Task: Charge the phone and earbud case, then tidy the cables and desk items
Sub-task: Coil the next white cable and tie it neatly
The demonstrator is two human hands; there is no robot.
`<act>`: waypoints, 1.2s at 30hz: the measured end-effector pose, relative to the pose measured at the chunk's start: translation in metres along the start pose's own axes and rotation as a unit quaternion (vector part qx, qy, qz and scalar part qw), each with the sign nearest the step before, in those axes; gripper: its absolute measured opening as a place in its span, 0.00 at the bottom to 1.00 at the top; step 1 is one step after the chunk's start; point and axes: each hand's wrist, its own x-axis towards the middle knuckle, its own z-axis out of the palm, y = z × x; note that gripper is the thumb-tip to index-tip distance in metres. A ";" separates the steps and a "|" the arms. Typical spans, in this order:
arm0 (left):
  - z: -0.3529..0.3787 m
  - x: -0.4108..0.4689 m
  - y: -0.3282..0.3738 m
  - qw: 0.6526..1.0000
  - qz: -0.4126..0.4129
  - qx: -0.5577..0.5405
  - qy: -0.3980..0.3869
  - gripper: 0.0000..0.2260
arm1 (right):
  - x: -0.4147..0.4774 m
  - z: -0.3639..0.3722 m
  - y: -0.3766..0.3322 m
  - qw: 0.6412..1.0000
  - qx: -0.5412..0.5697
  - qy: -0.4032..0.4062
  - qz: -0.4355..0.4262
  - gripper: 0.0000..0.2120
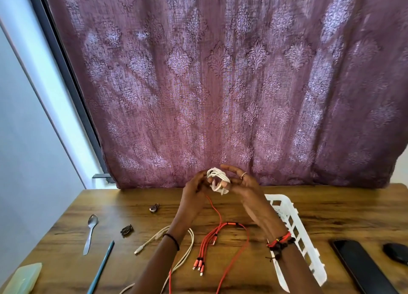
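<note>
the head camera looks down at a wooden desk (331, 207) with a purple curtain (220, 73) hanging behind it.

both hands are up off the desk, close together, near the curtain. the left hand (194, 196) and the right hand (249, 192) hold a white cable (217, 180) that is wound into a small bunch. the fingers of both hands are closed around the loops. i think they hold it up high so the loops do not catch on other things, and so the bunch stays tight while it gets wrapped.

a red cable (220, 236) lies on the desk under the hands. it has many ends that fan out near the front edge. one thin red strand runs up toward the left hand, but i cannot tell if the hand holds it. a cream cable (183, 247) lies loose just beside the red one. both look like they are not yet tidied.

a white basket (295, 234) sits on the right, partly behind the right arm. i guess the wound cables go in there, since it is so near.

the phone (362, 269) lies flat at the right edge of the desk, with a dark round case (396, 253) just beside it. no cable reaches them that i can see.

on the left lie a spoon (90, 232), a blue pen (102, 267), a pale green box (22, 279) and two small dark things i cannot name.
</note>
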 end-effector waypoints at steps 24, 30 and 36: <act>0.013 -0.010 0.020 0.967 -0.079 -0.215 -0.113 0.11 | 0.005 -0.022 -0.001 0.990 0.088 -0.073 0.087 0.30; 0.000 -0.006 0.014 0.937 -0.140 -0.311 -0.072 0.14 | 0.002 -0.019 0.000 0.971 -0.219 0.093 0.031 0.14; -0.008 -0.013 0.024 0.919 -0.179 -0.327 -0.127 0.09 | 0.000 -0.012 -0.004 0.938 -0.344 0.031 -0.008 0.10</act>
